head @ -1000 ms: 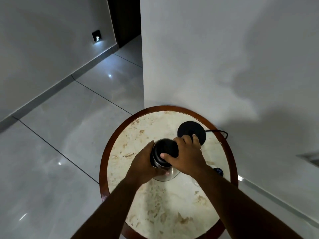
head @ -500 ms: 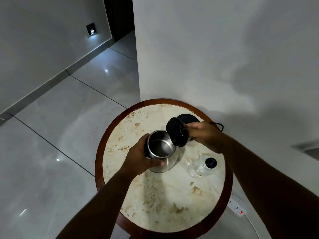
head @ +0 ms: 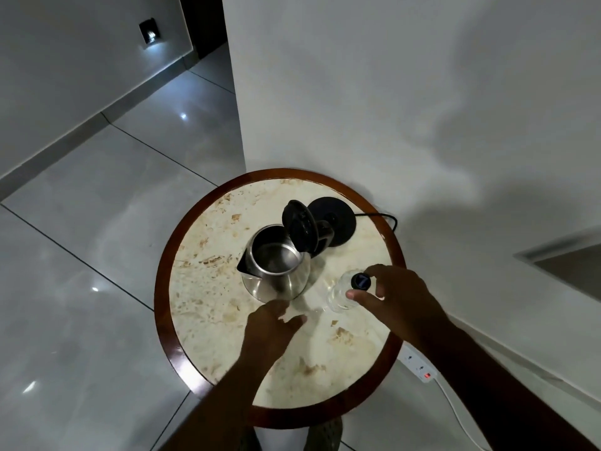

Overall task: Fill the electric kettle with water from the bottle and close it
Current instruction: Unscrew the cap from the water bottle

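Observation:
A steel electric kettle (head: pixel 276 281) stands in the middle of the round marble table (head: pixel 325 359), spout to the left. Its black lid (head: pixel 299 231) is flipped up and the inside looks dry. A clear water bottle (head: pixel 338 296) with a dark cap (head: pixel 360 281) stands upright to the kettle's right. My right hand (head: pixel 396 297) curls around the cap with its fingers apart and the thumb at the bottle's shoulder. My left hand (head: pixel 270 330) hovers open just in front of the kettle, touching nothing.
The kettle's black power base (head: pixel 340 219) lies behind the kettle, its cord (head: pixel 387 218) running off the table's far edge. A white wall stands right behind the table. A white power strip (head: pixel 419 366) lies on the tiled floor at the right.
My left hand has let go of the kettle and drawn back. My right hand has left the raised lid and come down to the bottle. The lid stays up.

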Action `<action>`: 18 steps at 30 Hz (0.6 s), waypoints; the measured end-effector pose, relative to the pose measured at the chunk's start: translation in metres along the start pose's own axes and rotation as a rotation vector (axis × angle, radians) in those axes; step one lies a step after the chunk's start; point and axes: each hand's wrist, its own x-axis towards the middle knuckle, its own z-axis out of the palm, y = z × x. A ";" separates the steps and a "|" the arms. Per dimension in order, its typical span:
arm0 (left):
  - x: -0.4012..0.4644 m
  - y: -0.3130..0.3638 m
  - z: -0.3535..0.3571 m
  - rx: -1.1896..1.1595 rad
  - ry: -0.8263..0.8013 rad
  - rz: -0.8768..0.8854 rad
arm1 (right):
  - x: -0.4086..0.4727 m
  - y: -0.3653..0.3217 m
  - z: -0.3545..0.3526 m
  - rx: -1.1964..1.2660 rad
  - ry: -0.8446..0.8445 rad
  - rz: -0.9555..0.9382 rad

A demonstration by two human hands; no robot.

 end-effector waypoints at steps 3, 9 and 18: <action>0.008 0.022 0.013 -0.022 -0.137 0.125 | 0.005 -0.009 -0.001 -0.059 -0.012 -0.072; 0.001 0.036 0.019 0.028 -0.233 0.419 | -0.007 -0.036 0.008 -0.069 -0.116 -0.245; -0.003 0.015 0.007 0.054 -0.174 0.426 | -0.016 -0.070 0.022 -0.239 -0.171 -0.380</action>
